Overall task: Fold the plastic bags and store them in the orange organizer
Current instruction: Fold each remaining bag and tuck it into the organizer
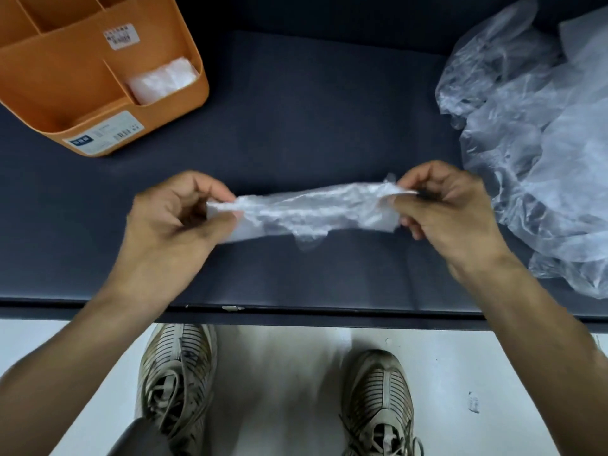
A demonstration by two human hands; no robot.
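Note:
A clear plastic bag (312, 210), gathered into a long narrow strip, stretches between my hands above the dark table. My left hand (171, 225) pinches its left end between thumb and fingers. My right hand (447, 209) pinches the right end the same way. The orange organizer (65, 93) stands at the back left of the table. A folded clear bag (163, 79) sits in the organizer's small front right compartment. Its other compartments show nothing inside from here.
A loose heap of clear plastic bags (533, 133) covers the right side of the dark table (312, 110). The table's front edge runs below my wrists. Under it are my two shoes on a white floor (289, 390).

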